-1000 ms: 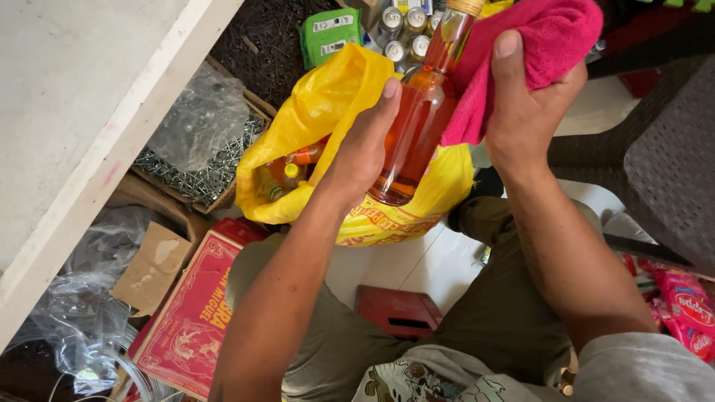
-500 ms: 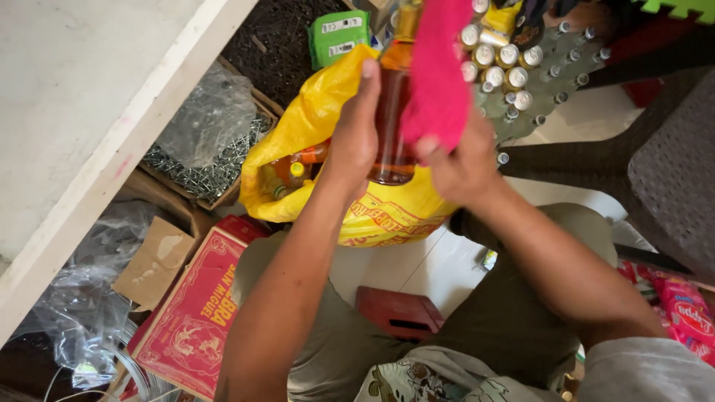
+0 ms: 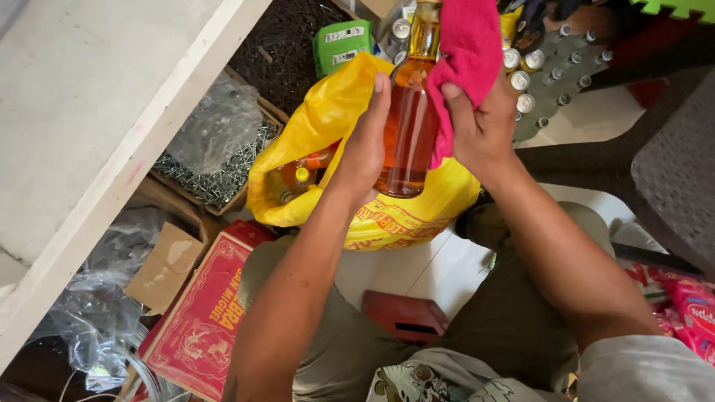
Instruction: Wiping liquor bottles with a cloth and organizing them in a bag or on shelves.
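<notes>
Fingers of the left hand [image 3: 366, 145] wrap the clear glass bottle of amber liquid [image 3: 408, 123], upright above the yellow plastic bag [image 3: 328, 123]; the right hand [image 3: 484, 126] presses a pink cloth [image 3: 469, 45] against the bottle's right side.

— Where does the view look from?
— From the person's head, tipped steeply down over the lap and knees.

— How near?
— Close: the left hand [image 3: 365, 149] and right hand [image 3: 484, 126] fill the upper middle, forearms running in from the near edge.

— What lies around?
— A pale shelf edge [image 3: 141, 164] slants across the left; floor tiles [image 3: 417, 268] show between the legs. Only this one view exists.
</notes>
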